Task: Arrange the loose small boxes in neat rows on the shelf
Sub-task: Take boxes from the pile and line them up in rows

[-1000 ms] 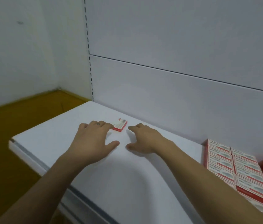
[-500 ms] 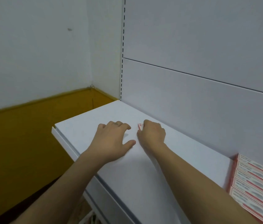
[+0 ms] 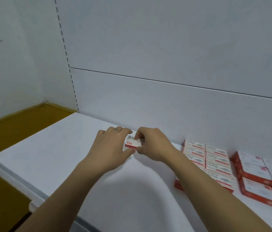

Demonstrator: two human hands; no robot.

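Got the left hand (image 3: 110,148) and right hand (image 3: 153,144) meeting toward the back of the white shelf (image 3: 56,148), both clamped on one small box (image 3: 132,143). Left thumb tucked under the near edge with fingers curled over the far-left side, right thumb and fingertips pinching the right end. Box wedged right between the two hands, tipped up a bit toward the camera. White top with a red strip along the near edge, "24/6" printed in red, barcode peeking out at the far end. Can't tell whether resting on the shelf or lifted just off it. Off to the right, past the right wrist and well apart from the held box: a tidy block of similar white-and-red boxes (image 3: 213,158), lying flat in two columns, far end close to the back panel (image 3: 165,106). Just beside that block, further right, a second group of bigger red-edged boxes (image 3: 262,174), cut off by the frame edge and kinda blurry. Beyond the shelf's left end, a white wall (image 3: 15,64) and yellow-brown floor (image 3: 6,131) down below.
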